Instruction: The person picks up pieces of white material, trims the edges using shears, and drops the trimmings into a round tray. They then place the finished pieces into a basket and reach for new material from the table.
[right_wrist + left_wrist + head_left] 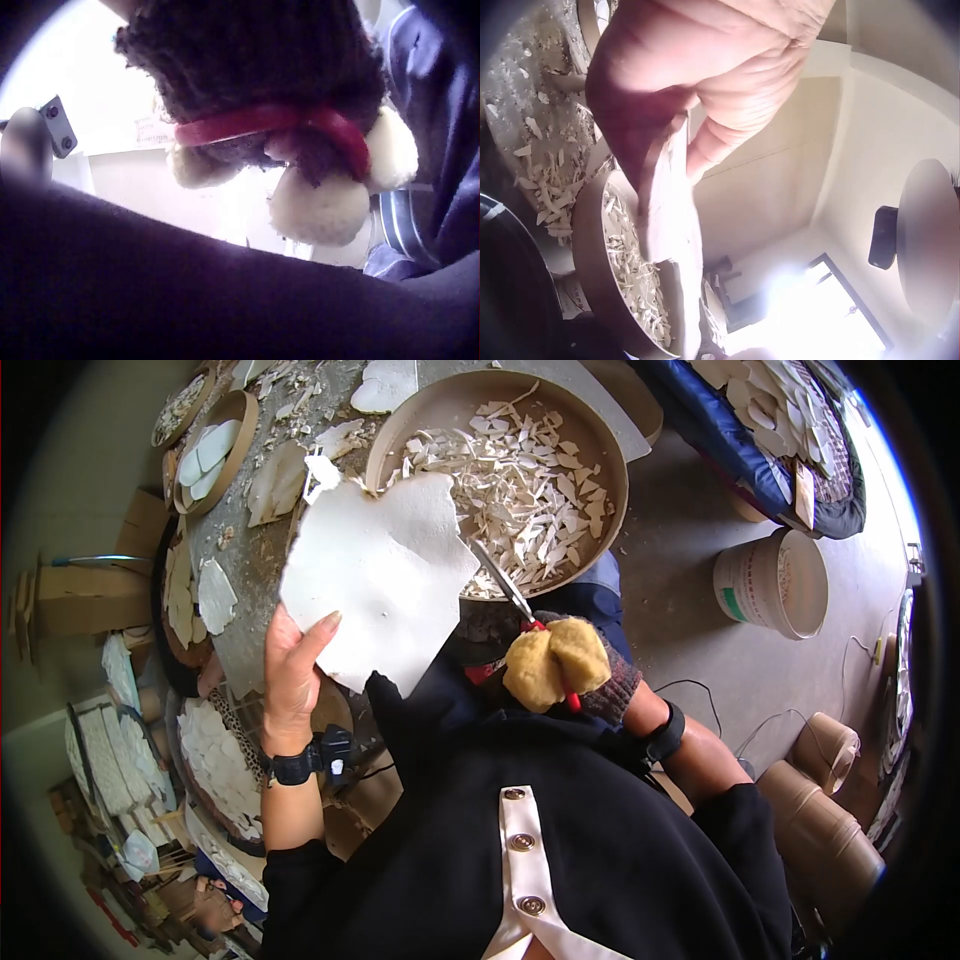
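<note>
In the head view my left hand (290, 675) pinches the lower left edge of a broad, stiff white sheet (375, 580) with an irregular outline, thumb on its upper face. The left wrist view shows this sheet (671, 217) nearly edge-on below the fingers. My right hand (575, 670), in a dark knitted glove with thick yellow finger padding, grips red-handled scissors (512, 592). Their blades point up at the sheet's right edge. The red handle loops (240, 125) cross the glove in the right wrist view. Beyond the sheet sits a round basin (617, 470) holding many white scraps.
Scraps litter the grey work surface (240, 650) around the basin. A smaller round tray (250, 420) with white ovals stands at the far left. On the floor to the right are a white bucket (745, 580) and brown cylinders (815, 810). A blue-lined basket (690, 430) holds pale pieces.
</note>
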